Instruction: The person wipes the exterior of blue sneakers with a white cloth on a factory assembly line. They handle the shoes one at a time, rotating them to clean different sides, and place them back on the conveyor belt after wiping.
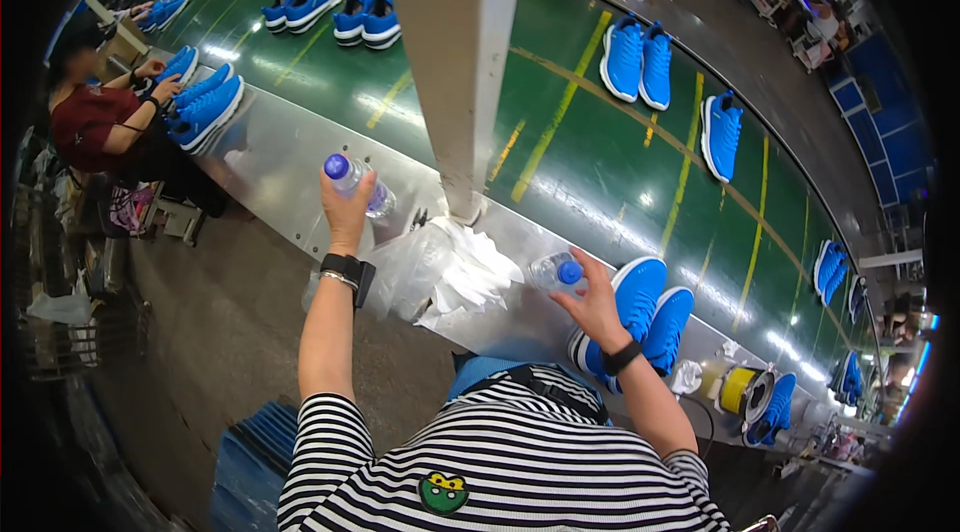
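Note:
My left hand (345,217) is wrapped round a clear plastic bottle (380,200) with a blue-purple cap, above the metal ledge (285,147). On the other side, the thumb and fingers of my right hand (598,310) curl round a second clear bottle (544,271) with a blue cap. Its cap points toward me. Close beside that hand, a pair of blue sneakers (640,294) with white soles sits on the ledge, partly behind my wrist. Between my hands lies a clear plastic bag (405,267) with white paper sheets (470,270) spilling out.
A beige post (455,62) rises in front of me. Behind it runs a green conveyor belt (560,162) carrying several blue shoes (638,62). At far left, a co-worker (100,122) handles blue sneakers. A yellow spool (740,392) stands at right.

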`<state>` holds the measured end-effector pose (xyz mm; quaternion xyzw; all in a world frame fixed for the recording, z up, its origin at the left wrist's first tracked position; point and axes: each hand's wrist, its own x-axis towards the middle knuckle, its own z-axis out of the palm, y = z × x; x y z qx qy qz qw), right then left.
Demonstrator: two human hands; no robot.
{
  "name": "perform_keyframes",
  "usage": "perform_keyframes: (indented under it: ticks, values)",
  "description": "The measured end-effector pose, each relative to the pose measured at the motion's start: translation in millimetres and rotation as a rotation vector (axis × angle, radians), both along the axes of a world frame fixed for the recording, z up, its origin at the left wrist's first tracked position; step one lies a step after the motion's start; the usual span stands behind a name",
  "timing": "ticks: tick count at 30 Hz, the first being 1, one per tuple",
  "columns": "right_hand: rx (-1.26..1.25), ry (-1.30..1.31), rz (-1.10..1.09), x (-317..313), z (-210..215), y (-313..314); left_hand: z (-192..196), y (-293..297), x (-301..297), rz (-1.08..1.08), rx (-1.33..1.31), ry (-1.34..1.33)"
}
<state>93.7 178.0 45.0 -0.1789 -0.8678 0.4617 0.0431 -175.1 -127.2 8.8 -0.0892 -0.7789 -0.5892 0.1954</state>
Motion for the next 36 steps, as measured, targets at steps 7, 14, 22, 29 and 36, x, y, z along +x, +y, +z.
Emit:
perform_keyframes:
  ticks: [7, 14, 22, 29, 36]
  values:
    - [-0.054, 0.06, 0.021, -15.2, -17.7, -9.1, 4.7, -26.0, 1.5, -0.107, 0.007, -0.185]
    - [-0.018, 0.17, 0.208, -77.5, -33.3, -38.5, 14.3, -37.9, 42.4, 0.151, -0.066, -0.128]
    - [-0.102, 0.233, 0.176, -70.3, -21.4, -51.0, 35.4, 30.4, 175.5, -0.316, -0.212, -0.153]
    - [-0.054, 0.265, -0.439, 142.2, 49.6, 24.0, 35.6, 129.7, 250.9, -0.953, -0.327, -0.376]
    - [-0.352, -0.082, -0.783, 246.6, -37.8, 50.1, -58.9, 221.5, 274.6, -1.161, -0.425, -0.618]
